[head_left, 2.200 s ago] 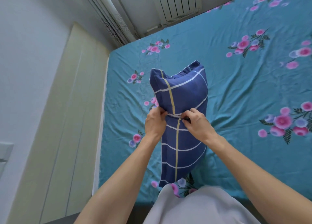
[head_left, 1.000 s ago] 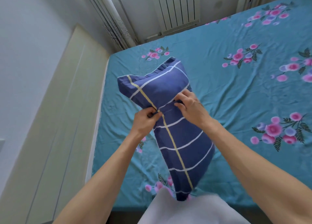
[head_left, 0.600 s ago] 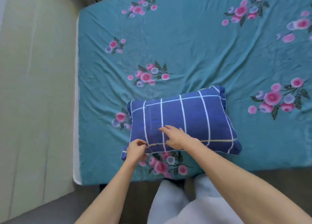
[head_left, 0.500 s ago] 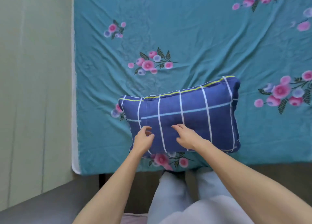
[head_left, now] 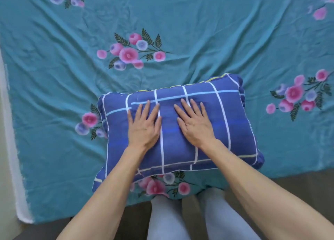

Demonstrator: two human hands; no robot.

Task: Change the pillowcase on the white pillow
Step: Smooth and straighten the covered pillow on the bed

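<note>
Lies flat near the near edge of the bed [head_left: 54, 149], long side running left to right: the pillow [head_left: 235, 131], fully inside the blue checked pillowcase [head_left: 117, 149], no white showing anywhere. Rests palm-down on the left half of the top face, fingers straight and spread, gripping nothing: the left hand [head_left: 143, 126]. Same on the right of centre for the right hand [head_left: 196, 124], flat, fingers splayed toward the far edge, a grip on nothing, just pressing. Looks like the last step, smoothing and settling (the swap itself appears done, judged from the full cover).

Could slide off the near edge if pressed or pushed toward the body; near left corner already hangs over the sheet's edge, just above the legs [head_left: 171, 218]. Could bunch the filling to one end if flattened unevenly, leaving a slack, empty corner. Could pull the closure open again if smoothed hard across it (cannot tell from here which side holds the opening, nor whether it is tucked or fastened). Could drag the teal floral sheet [head_left: 180, 23] into more wrinkles if shoved along the bed rather than lifted. Worth lifting, not sliding, toward the far end.
</note>
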